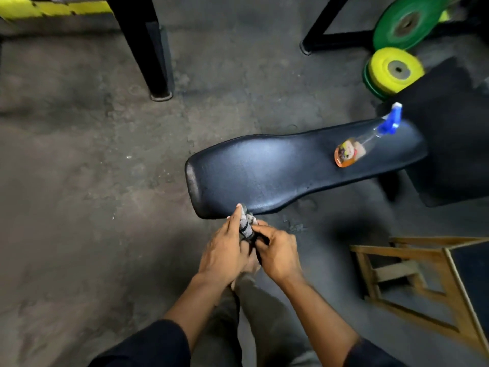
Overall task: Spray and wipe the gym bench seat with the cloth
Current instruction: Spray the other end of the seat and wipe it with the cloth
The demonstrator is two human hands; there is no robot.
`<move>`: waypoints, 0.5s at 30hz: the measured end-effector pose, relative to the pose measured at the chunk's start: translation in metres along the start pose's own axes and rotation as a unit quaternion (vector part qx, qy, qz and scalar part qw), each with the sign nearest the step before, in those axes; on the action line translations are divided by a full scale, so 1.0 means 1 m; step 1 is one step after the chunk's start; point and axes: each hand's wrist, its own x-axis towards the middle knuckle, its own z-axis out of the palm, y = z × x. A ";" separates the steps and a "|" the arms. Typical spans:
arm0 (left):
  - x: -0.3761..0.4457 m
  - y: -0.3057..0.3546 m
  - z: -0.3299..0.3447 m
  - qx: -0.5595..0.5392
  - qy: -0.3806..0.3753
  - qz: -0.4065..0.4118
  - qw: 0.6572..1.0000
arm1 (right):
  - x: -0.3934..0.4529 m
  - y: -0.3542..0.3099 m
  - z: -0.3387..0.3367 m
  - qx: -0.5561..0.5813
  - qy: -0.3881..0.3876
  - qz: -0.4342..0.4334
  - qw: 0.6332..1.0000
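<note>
The black padded gym bench seat [264,170] runs from the centre toward the right. A clear spray bottle [360,148] with a blue trigger head and orange liquid lies on its side on the seat's right part. Just below the seat's near edge, my left hand [225,250] and my right hand [277,251] are pressed together around a bunched grey and dark cloth [246,225]. Both hands grip the cloth; its top pokes out between my fingers, touching or nearly touching the seat's edge.
A black rack leg [148,49] stands on the concrete floor behind the bench. Green and yellow weight plates [397,67] lean at the upper right. A wooden stool frame [423,276] stands at the lower right. My trouser legs show below my hands.
</note>
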 end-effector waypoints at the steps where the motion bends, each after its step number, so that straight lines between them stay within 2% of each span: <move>1: -0.004 0.007 -0.004 0.004 -0.009 0.008 1.000 | -0.003 -0.004 -0.007 -0.003 0.007 0.000 1.000; 4: -0.018 0.035 -0.013 0.032 -0.035 0.018 0.999 | -0.021 -0.012 -0.034 -0.003 0.021 0.008 1.000; 8: -0.032 0.068 -0.016 0.012 -0.016 0.026 0.999 | -0.041 -0.012 -0.059 -0.004 0.031 0.011 0.999; 15: -0.032 0.125 0.022 -0.013 -0.020 0.054 0.998 | -0.063 0.019 -0.118 -0.002 0.067 0.012 0.998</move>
